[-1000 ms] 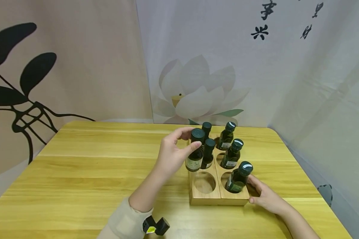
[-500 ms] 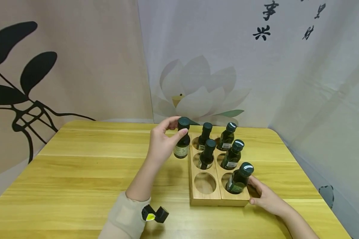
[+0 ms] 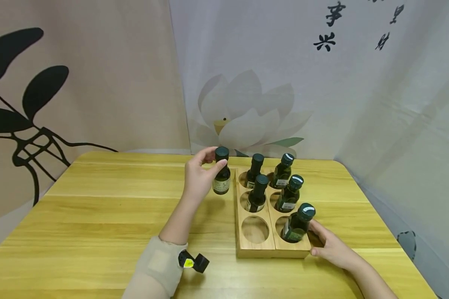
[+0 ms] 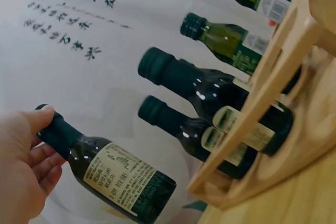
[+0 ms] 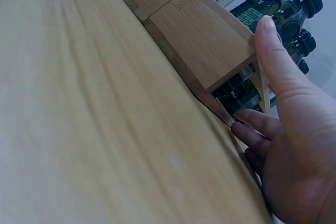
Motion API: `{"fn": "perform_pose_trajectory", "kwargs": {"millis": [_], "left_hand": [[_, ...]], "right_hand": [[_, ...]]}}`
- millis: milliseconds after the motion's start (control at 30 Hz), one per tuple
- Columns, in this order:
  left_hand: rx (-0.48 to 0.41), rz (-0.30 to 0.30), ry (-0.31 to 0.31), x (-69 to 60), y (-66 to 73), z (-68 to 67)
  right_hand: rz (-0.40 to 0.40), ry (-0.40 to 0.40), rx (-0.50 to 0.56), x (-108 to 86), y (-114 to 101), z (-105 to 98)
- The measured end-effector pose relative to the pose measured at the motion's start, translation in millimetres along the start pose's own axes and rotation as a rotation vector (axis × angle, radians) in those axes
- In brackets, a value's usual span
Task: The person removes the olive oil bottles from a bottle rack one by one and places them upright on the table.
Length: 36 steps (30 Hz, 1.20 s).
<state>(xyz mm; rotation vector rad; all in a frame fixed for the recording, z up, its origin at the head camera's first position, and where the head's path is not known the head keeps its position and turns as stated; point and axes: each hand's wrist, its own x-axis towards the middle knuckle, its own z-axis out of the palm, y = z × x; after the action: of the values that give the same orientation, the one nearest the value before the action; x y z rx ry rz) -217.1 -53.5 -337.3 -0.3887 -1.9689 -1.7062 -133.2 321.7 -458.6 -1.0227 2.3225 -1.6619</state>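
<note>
Beyond both hands hangs a pale printed cloth [image 3: 134,83] w/ a big lotus [image 3: 243,128] & black Chinese characters [image 3: 324,41]; 事, 兴 & 财 can be read, others are cut off at top of the head view, & smaller columns in the L wrist view are too blurred. Under both hands, a yellow wood-grain table [image 3: 97,232]. Btwn the hands, touching the R one, a wooden rack [image 3: 256,252]: two 3-hole blocks side by side. R hand [image 3: 331,247] is at the rack's right end, thumb & fingers apart, thumb by the near corner; fingertips partly hidden in the head view. L hand [image 3: 198,178], left of the rack, has thumb & fingers clamped on the neck of a small dark bottle [image 3: 221,182], held up off the table, apart from the rack. Left of R hand, 3 squat green bottles [image 3: 296,226] stand in the right block; barcodes [image 3: 288,205] show on the far two, digits too small. Btwn those & L hand, 2 long-necked bottles [image 3: 257,199], lower labels partly hidden by the rack. Held bottle's cream label [image 4: 121,179] has dense print, unreadable. Behind L hand, a wrist device's yellow tag [image 3: 188,263], also illegible.
</note>
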Motion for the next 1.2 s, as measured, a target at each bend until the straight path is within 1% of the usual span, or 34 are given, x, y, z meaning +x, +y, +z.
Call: {"fn": "perform_pose_trajectory", "kwargs": {"millis": [100, 233, 400, 600, 833, 1200], "left_hand": [[-0.008, -0.006, 0.011, 0.3, -8.1, 0.7], [0.017, -0.014, 0.022, 0.1, -17.6, 1.6], [0.045, -0.022, 0.03, -0.4, -27.0, 2.4], [0.051, -0.042, 0.036, -2.3, -38.3, 3.7], [0.057, -0.042, 0.051, -5.5, -55.1, 4.6], [0.071, -0.081, 0.043, -10.6, -69.4, 5.0]], "right_hand": [[0.005, 0.002, -0.002, -0.4, 0, 1], [0.005, 0.002, -0.006, -0.8, 1, 1], [0.002, -0.002, -0.006, -0.2, 1, 1], [0.009, -0.004, -0.008, 0.2, 2, 0], [0.022, -0.009, 0.022, 1.7, -2, 2], [0.02, -0.004, 0.021, 0.5, -3, 2]]}}
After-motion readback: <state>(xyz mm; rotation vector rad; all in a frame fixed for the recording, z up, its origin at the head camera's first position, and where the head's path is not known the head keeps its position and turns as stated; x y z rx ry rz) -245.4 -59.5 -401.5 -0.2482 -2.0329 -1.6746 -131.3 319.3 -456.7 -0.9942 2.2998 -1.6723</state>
